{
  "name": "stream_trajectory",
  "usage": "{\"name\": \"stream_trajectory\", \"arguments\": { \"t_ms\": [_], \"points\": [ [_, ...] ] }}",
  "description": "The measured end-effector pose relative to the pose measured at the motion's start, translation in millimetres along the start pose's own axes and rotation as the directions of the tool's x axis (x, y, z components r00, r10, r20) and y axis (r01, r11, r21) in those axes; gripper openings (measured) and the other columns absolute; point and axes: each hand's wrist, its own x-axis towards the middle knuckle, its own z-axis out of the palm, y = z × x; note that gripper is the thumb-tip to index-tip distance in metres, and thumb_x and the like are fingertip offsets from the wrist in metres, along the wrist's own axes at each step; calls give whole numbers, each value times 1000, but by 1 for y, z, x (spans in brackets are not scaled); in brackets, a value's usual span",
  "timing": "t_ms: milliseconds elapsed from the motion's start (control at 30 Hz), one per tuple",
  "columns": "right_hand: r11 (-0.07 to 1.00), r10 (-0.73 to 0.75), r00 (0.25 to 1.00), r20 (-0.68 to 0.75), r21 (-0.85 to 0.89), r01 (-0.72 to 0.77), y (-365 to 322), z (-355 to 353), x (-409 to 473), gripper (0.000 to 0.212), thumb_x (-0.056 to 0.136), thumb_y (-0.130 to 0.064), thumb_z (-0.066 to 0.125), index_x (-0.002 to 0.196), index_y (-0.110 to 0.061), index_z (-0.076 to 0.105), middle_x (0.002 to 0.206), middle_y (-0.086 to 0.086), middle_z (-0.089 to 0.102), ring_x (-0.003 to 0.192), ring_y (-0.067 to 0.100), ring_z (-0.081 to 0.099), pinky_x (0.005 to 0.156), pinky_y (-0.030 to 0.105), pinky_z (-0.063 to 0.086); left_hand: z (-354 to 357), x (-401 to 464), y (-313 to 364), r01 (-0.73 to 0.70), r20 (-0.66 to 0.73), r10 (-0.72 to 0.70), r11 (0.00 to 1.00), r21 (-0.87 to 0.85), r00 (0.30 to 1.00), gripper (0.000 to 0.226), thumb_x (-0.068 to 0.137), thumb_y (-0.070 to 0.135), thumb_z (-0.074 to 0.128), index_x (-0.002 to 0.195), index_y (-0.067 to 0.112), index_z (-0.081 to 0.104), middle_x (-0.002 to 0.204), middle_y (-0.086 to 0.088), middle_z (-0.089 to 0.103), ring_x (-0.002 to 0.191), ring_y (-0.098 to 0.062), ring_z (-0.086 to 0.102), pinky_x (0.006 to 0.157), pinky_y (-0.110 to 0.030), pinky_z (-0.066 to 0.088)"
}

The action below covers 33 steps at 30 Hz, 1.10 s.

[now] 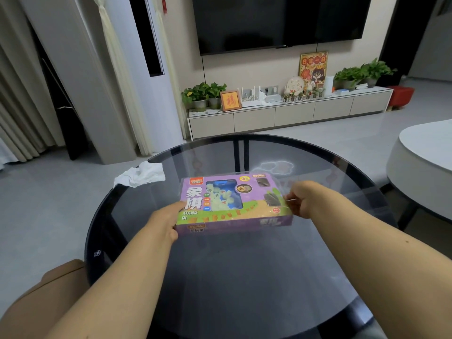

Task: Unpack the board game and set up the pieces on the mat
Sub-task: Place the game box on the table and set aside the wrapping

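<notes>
Both bare forearms reach forward from the lower edge of view, angled in toward each other. The left hand is turned thumb-up, its thumb lying along the top of the box at the near left corner while the fingers curl underneath the end. The right hand sits at the opposite end, wrist bent slightly inward, fingers curled and pinching at that edge; the fingertips themselves are blurred.

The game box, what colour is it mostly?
Mostly purple, with a green strip; the game box shows in the head view.
</notes>
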Motion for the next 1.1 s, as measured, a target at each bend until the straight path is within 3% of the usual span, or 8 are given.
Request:
{"name": "stream_trajectory", "arguments": {
  "t_ms": [167, 267, 400, 533, 767, 867, 933, 1100],
  "points": [
    [999, 2, 991, 133, 36, -6, 4, 4, -5, 15, 93, -12, 57, 79, -6, 57, 61, 6, 66, 39, 17, 61, 48, 29, 54, -2, 5, 1, 12, 9, -12, 999, -45, 1000, 13, 93, 16, 59, 87, 5, 61, 58, -9, 69, 45, -20, 66, 43, -35, 54],
    [997, -30, 988, 150, 81, 18, 2, 6, -17, 21, 91, -29, 61, 83, -10, 58, 77, 8, 66, 50, 22, 65, 49, 38, 56, -4, 5, 1, 15, 12, -14, 999, -44, 1000, 12, 93, 17, 59, 90, 5, 62, 65, -10, 72, 49, -21, 68, 52, -38, 57],
    [998, -37, 991, 126, 51, 30, 1, 6, -19, 37, 93, -50, 48, 98, -17, 62, 83, 10, 62, 68, 22, 64, 74, 37, 55, -5, 5, 0, 12, 18, -12, 1000, -26, 1000, 16, 90, 19, 63, 98, 5, 64, 92, -16, 73, 70, -27, 71, 80, -46, 56],
    [992, -75, 990, 116, 108, 63, -2, 6, -22, 30, 90, -30, 49, 107, -15, 68, 108, 16, 59, 75, 24, 60, 61, 31, 53, -6, 7, -2, 17, 26, -17, 1000, 8, 1000, 24, 89, 22, 65, 105, 5, 65, 95, -16, 73, 81, -30, 72, 85, -49, 55],
    [992, -128, 988, 86, 2, 128, -1, 15, -26, 22, 88, -5, 52, 90, -10, 74, 106, 16, 60, 93, 30, 61, 82, 41, 55, -6, 7, -4, 19, 25, -20, 1000, 19, 999, 25, 89, 23, 65, 106, 5, 66, 93, -15, 73, 79, -29, 72, 84, -47, 56],
    [976, -200, 978, 53, -79, 204, 1, 18, -21, 19, 89, 0, 57, 77, -13, 64, 92, 12, 60, 72, 21, 57, 60, 30, 51, -7, 8, -4, 21, 18, -21, 1000, 22, 1000, 26, 89, 23, 65, 106, 5, 66, 94, -15, 73, 71, -26, 72, 73, -43, 58],
    [960, -219, 975, 41, -170, 223, 1, 21, -17, 12, 83, -9, 70, 82, -9, 58, 91, 12, 60, 67, 21, 58, 65, 31, 53, -7, 8, -4, 20, 15, -21, 1000, 22, 1000, 23, 89, 23, 65, 104, 5, 66, 95, -15, 73, 69, -25, 72, 67, -40, 59],
    [939, -153, 985, 76, -300, 169, 0, 20, 57, 68, 58, -50, 83, 103, -3, 62, 96, 15, 70, 88, 33, 69, 85, 52, 53, -6, 6, -4, 15, 23, -16, 1000, 21, 1000, 23, 89, 22, 65, 104, 4, 66, 94, -16, 73, 72, -27, 72, 76, -44, 58]
  ]
}}
